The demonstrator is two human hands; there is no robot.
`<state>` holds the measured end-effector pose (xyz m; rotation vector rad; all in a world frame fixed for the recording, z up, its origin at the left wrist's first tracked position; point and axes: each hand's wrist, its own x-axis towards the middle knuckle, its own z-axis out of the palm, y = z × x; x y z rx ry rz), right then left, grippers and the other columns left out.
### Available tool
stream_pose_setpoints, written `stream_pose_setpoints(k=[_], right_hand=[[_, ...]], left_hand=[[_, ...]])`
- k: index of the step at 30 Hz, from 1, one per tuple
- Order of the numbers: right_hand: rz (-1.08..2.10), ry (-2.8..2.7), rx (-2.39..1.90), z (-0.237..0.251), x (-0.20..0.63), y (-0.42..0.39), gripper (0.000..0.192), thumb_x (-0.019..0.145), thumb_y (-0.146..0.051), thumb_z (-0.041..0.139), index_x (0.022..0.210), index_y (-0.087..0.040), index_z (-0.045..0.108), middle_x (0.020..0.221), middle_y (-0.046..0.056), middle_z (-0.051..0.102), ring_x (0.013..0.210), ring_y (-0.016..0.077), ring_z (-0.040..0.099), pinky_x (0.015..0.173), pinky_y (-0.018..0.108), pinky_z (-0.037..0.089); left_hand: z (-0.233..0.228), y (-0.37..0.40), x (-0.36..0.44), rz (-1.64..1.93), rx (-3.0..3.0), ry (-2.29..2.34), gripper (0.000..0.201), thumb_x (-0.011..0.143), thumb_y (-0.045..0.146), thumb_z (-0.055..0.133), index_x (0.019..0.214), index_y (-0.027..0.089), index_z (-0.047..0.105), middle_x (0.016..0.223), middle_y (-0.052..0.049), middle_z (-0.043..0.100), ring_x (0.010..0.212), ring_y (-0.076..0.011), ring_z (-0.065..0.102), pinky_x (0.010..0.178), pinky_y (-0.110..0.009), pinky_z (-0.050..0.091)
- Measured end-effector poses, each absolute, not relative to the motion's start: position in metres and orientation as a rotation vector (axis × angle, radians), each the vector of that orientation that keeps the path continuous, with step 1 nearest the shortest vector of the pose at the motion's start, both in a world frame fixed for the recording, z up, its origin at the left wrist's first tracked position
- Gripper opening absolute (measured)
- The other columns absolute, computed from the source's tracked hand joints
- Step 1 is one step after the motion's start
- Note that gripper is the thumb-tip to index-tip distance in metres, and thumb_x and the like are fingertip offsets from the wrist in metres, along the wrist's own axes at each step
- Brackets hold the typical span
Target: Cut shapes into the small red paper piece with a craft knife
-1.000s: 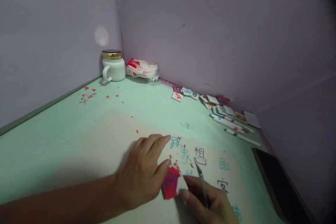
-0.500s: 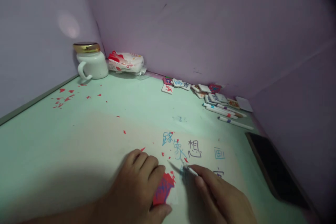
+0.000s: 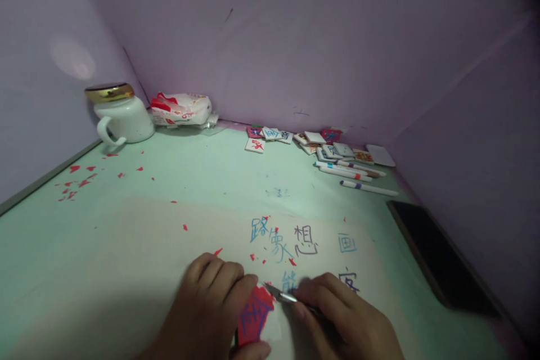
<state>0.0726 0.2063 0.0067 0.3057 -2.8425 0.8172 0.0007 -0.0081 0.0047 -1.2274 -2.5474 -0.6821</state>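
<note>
Both hands grip: right hand (image 3: pixel 346 320) pinches a knife (image 3: pixel 282 295) (blade pointing left), left hand (image 3: pixel 206 309) pins the red piece (image 3: pixel 253 320).

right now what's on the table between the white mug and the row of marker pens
In the head view, between the white mug and the marker pens lie a red-and-white plastic packet by the wall, then a scatter of small square tiles with painted characters.
</note>
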Motion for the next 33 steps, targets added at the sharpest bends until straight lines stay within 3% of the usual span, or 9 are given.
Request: stream_pose_setpoints(k=[6, 15, 20, 24, 33], right_hand=[[0.919, -2.805, 0.258, 0.010, 0.071, 0.203, 0.018, 0.092, -0.027, 0.051, 0.091, -0.023, 0.068, 0.077, 0.003, 0.066, 0.063, 0.0134, 0.066, 0.054, 0.022, 0.053], [0.711, -2.769, 0.214, 0.006, 0.070, 0.194, 0.020, 0.091, -0.030, 0.051, 0.085, -0.024, 0.069, 0.068, 0.001, 0.061, 0.056, 0.0137, 0.061, 0.046, 0.022, 0.047], [0.724, -2.801, 0.219, 0.011, 0.067, 0.193, 0.026, 0.091, -0.029, 0.048, 0.076, -0.023, 0.068, 0.064, 0.001, 0.058, 0.050, 0.0122, 0.057, 0.042, 0.021, 0.041], [0.831, -2.869, 0.267, 0.013, 0.067, 0.197, 0.022, 0.090, -0.027, 0.051, 0.078, -0.023, 0.068, 0.068, 0.002, 0.060, 0.056, 0.0120, 0.060, 0.047, 0.020, 0.044], [0.760, -2.826, 0.272, 0.012, 0.069, 0.194, 0.022, 0.090, -0.025, 0.050, 0.077, -0.022, 0.067, 0.067, 0.001, 0.059, 0.052, 0.0112, 0.058, 0.045, 0.021, 0.041]], left_hand=[[0.021, -0.009, 0.000, -0.667, -1.250, -2.590, 0.038, 0.061, 0.039, 0.077, 0.088, 0.022, 0.057, 0.079, 0.001, 0.063, 0.070, -0.0218, 0.059, 0.075, -0.042, 0.045], [0.015, -0.008, 0.001, -0.715, -1.257, -2.537, 0.026, 0.070, 0.037, 0.066, 0.088, 0.022, 0.056, 0.077, 0.000, 0.062, 0.069, -0.0214, 0.057, 0.072, -0.042, 0.045], [0.021, -0.008, 0.000, -0.692, -1.257, -2.583, 0.035, 0.061, 0.028, 0.074, 0.091, 0.021, 0.058, 0.080, 0.000, 0.064, 0.071, -0.0219, 0.060, 0.075, -0.044, 0.047], [0.021, -0.007, -0.001, -0.708, -1.248, -2.590, 0.038, 0.058, 0.028, 0.075, 0.091, 0.022, 0.058, 0.081, 0.000, 0.066, 0.071, -0.0223, 0.061, 0.074, -0.043, 0.048], [0.020, -0.006, 0.003, -0.730, -1.203, -2.574, 0.038, 0.054, 0.022, 0.073, 0.089, 0.022, 0.059, 0.079, -0.001, 0.066, 0.071, -0.0232, 0.062, 0.073, -0.045, 0.048]])
